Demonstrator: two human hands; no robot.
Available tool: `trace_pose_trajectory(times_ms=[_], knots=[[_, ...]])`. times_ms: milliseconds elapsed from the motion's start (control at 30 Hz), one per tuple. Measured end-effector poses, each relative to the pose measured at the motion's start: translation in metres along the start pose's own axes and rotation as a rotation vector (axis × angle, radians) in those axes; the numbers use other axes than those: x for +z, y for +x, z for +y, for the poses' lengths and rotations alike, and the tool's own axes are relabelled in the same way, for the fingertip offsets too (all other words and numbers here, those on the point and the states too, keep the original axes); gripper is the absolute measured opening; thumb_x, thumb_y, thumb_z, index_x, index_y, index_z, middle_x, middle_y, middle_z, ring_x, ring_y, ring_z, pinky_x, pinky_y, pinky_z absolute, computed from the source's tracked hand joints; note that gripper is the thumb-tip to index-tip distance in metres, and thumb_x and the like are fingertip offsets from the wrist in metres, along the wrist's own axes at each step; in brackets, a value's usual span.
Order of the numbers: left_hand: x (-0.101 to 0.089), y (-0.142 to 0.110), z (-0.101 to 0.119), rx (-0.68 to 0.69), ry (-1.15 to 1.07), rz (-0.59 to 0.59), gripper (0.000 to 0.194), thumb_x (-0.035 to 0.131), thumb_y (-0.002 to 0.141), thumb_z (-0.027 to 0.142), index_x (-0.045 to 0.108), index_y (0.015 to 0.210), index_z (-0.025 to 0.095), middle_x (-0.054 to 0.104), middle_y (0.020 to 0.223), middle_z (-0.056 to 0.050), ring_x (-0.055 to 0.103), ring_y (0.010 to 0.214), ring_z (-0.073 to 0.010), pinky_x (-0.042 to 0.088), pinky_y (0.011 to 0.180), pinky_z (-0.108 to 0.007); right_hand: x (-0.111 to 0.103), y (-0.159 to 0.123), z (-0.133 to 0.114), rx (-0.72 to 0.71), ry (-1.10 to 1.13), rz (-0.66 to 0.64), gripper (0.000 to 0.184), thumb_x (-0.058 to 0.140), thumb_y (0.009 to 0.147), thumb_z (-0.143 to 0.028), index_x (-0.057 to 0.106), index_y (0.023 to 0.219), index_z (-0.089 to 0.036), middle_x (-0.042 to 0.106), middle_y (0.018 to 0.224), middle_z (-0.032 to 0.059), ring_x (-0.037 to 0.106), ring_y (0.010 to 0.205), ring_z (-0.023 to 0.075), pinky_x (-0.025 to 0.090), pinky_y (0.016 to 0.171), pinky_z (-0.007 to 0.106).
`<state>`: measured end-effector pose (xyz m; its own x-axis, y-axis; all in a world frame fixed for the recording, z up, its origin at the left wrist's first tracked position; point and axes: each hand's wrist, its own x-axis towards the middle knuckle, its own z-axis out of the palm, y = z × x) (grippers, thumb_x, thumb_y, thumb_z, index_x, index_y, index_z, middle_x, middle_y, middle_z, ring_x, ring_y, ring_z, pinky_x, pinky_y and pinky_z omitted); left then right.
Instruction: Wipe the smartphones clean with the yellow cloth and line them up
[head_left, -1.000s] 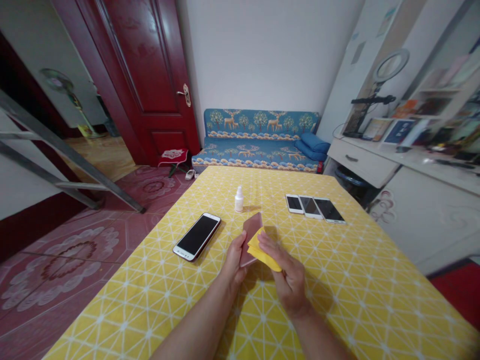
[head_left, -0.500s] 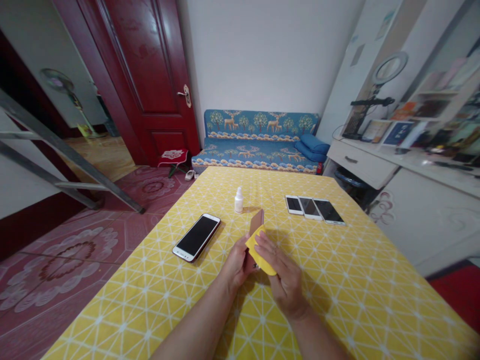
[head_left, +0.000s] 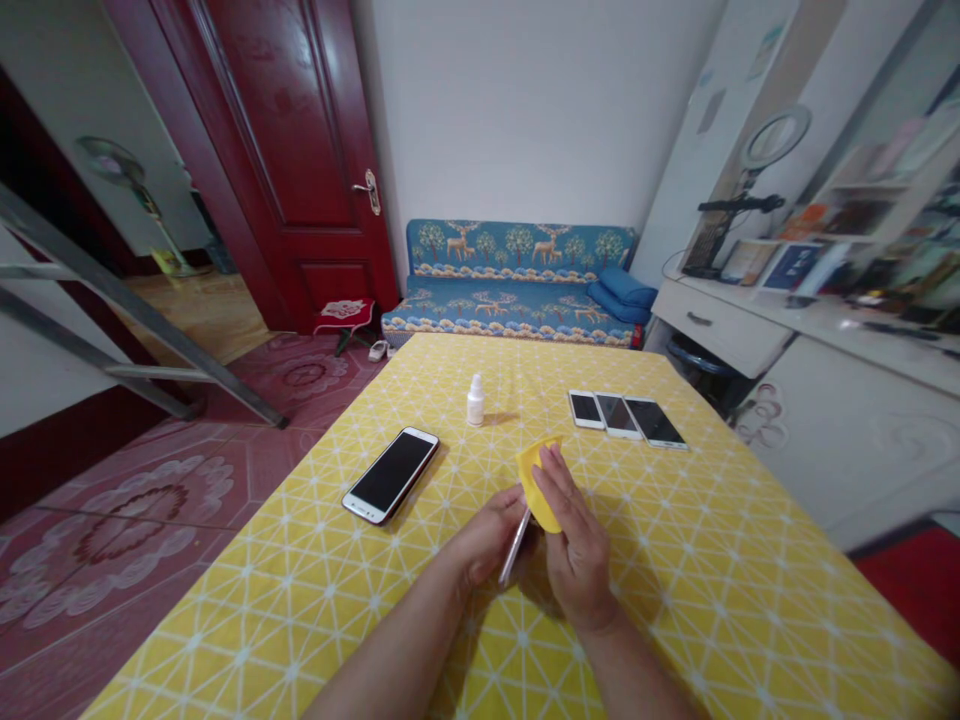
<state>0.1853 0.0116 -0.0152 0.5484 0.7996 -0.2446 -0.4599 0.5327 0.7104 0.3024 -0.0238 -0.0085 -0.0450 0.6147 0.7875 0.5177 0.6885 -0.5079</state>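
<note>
My left hand (head_left: 491, 533) is closed round a thin phone (head_left: 514, 548), which I see edge-on, its pale metal side slanting toward me. My right hand (head_left: 576, 545) presses a folded yellow cloth (head_left: 537, 487) against the phone's far upper part, fingers laid together over the cloth. Most of the phone's faces are hidden by the hands and cloth. Just beyond, a small white spray bottle (head_left: 475, 402) stands upright. To the left lies a white-fronted phone (head_left: 391, 475) in a dark case, screen up.
At the back right of the yellow patterned table (head_left: 315, 560), three phones lie side by side: a small one (head_left: 586, 409), a middle one (head_left: 618, 416) and a larger one (head_left: 655, 422). A blue couch (head_left: 517, 290) stands behind the table, a white cabinet (head_left: 862, 440) to the right.
The phone has turned from showing its pinkish back to edge-on, its near end now lower. The cloth and my right hand have shifted slightly up and right.
</note>
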Motion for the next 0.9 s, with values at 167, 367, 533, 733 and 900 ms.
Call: trace_pose_trajectory(times_ms=[167,367,533,733,900], knots=[[-0.003,0.002,-0.007,-0.043,-0.01,-0.144,0.027,0.057,0.085,0.038,0.064,0.072,0.016,0.054,0.049,-0.002,0.047,0.043,-0.0113,0.032,0.046,-0.024,0.002,0.0,0.003,0.069,-0.035,-0.014,0.059,0.032,0.091,-0.006,0.041,0.143,-0.031,0.037,0.152,0.0012,0.032,0.141,0.0247,0.031,0.115,0.054],[-0.006,0.003,-0.004,-0.142,-0.153,-0.16,0.037,0.048,0.09,0.041,0.064,0.073,0.013,0.059,0.056,-0.005,0.052,0.047,-0.0128,0.036,0.046,-0.024,0.004,0.001,0.007,0.076,-0.094,0.0,0.066,0.028,0.086,-0.001,0.04,0.144,-0.03,0.038,0.151,-0.0003,0.031,0.142,0.0235,0.03,0.116,0.053],[-0.002,-0.002,0.003,-0.149,-0.263,-0.181,0.05,0.051,0.085,0.06,0.066,0.094,0.013,0.067,0.072,-0.008,0.06,0.054,-0.0155,0.041,0.045,-0.023,0.005,0.002,0.012,0.117,-0.13,0.028,0.063,0.029,0.089,-0.003,0.037,0.145,-0.03,0.036,0.152,0.0,0.029,0.142,0.0234,0.03,0.116,0.054],[0.001,-0.003,0.003,-0.154,-0.29,-0.136,0.045,0.051,0.088,0.049,0.067,0.105,0.01,0.072,0.085,-0.012,0.069,0.075,-0.0228,0.052,0.063,-0.031,0.006,0.002,0.014,0.154,-0.169,0.013,0.058,0.032,0.092,-0.009,0.036,0.146,-0.03,0.035,0.153,0.002,0.03,0.142,0.024,0.028,0.115,0.055],[-0.001,0.0,0.005,-0.124,-0.362,-0.132,0.045,0.054,0.087,0.044,0.065,0.111,0.008,0.072,0.098,-0.015,0.065,0.104,-0.0265,0.047,0.092,-0.035,0.012,0.001,0.013,0.104,-0.182,-0.117,0.062,0.035,0.09,-0.008,0.034,0.147,-0.031,0.036,0.152,0.0019,0.028,0.143,0.0238,0.025,0.116,0.056]])
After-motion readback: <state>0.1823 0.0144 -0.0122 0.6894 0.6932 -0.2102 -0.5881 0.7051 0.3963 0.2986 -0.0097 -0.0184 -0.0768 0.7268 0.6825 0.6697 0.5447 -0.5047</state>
